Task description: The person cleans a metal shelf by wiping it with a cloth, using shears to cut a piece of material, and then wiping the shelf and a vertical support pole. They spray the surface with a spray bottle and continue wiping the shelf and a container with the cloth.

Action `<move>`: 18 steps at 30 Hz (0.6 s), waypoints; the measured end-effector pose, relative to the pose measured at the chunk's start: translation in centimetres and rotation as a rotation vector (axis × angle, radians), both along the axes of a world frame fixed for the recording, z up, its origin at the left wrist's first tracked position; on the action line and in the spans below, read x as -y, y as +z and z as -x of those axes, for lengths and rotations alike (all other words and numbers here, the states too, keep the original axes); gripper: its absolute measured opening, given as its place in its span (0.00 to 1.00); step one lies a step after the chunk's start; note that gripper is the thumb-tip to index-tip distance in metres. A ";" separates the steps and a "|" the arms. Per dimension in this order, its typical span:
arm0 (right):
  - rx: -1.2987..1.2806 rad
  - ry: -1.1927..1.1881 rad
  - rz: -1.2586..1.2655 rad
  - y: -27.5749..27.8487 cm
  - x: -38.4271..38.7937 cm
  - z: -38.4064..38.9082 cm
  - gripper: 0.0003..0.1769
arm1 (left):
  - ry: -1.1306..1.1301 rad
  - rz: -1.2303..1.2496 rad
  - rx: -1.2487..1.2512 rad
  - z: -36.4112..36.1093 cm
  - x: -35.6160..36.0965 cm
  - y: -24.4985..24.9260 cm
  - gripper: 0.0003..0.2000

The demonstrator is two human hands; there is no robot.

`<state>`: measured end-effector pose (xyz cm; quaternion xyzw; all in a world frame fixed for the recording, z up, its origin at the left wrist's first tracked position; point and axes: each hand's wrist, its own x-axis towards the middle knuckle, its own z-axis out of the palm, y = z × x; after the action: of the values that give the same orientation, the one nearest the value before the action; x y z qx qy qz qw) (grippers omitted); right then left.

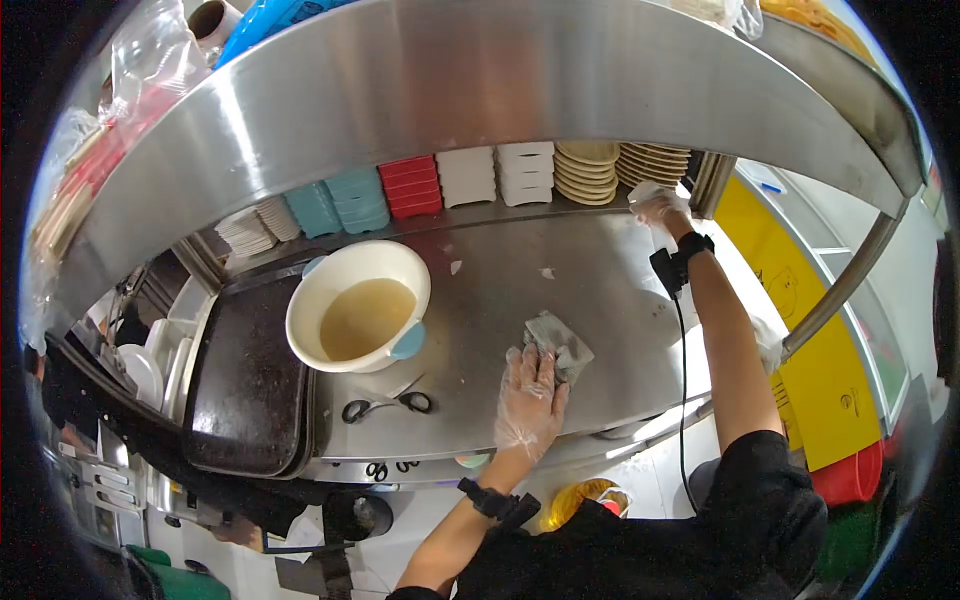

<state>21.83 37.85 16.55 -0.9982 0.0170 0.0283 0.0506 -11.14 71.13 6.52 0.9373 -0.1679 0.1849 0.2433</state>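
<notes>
My left hand (530, 400), in a clear plastic glove, presses a crumpled grey cloth (568, 345) onto the steel counter (470, 300). Its fingers cover the cloth's left part. At the back right, my gloved right hand (660, 207) reaches beside the stacked tan plates (652, 163), close to the metal post (710, 185). What its fingers do is unclear there. A white basin (305, 325) with blue handles and cloudy brownish water stands left of the cloth. Black-handled scissors (388, 403) lie in front of the basin.
Along the back stand teal trays (355, 200), red trays (409, 187), white trays (525, 173) and more tan plates (586, 172). Dark baking trays (250, 370) lie at the left. A curved steel shelf (450, 80) overhangs the counter. A black cable (683, 400) hangs from my right wrist.
</notes>
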 end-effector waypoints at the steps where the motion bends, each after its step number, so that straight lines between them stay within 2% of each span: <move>1: 0.027 0.105 0.187 -0.6 -0.1 -0.3 0.14 | -0.002 -0.003 0.010 0.0 0.0 -0.1 0.31; 2: 0.051 0.211 0.376 -0.8 -0.1 -0.7 0.13 | -0.004 -0.003 0.018 -0.1 0.0 0.0 0.31; 6: 0.015 0.195 0.541 1.0 -2.2 -0.1 0.15 | -0.007 -0.010 -0.012 -0.2 0.0 0.3 0.31; 9: 0.017 0.115 0.413 -0.7 -0.4 -2.2 0.16 | 0.001 -0.038 -0.024 -0.1 0.0 0.4 0.32; 11: 0.081 -0.054 0.197 -1.0 -0.2 -2.4 0.15 | -0.005 -0.042 -0.023 -0.1 0.0 0.6 0.32; 15: 0.112 -0.057 0.157 0.9 -2.2 -0.3 0.16 | -0.005 -0.033 -0.040 -0.1 0.0 0.8 0.32; 17: 0.136 0.115 0.074 0.5 -1.6 -0.7 0.23 | -0.012 -0.032 -0.052 0.0 0.0 1.0 0.32; 18: 0.131 0.114 0.074 0.1 -1.4 -0.8 0.23 | -0.012 -0.031 -0.058 0.0 0.0 1.0 0.32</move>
<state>22.65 39.25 16.60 -0.9984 -0.0424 -0.0346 0.0130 -11.14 71.16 7.56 0.9448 -0.1694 0.1536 0.2345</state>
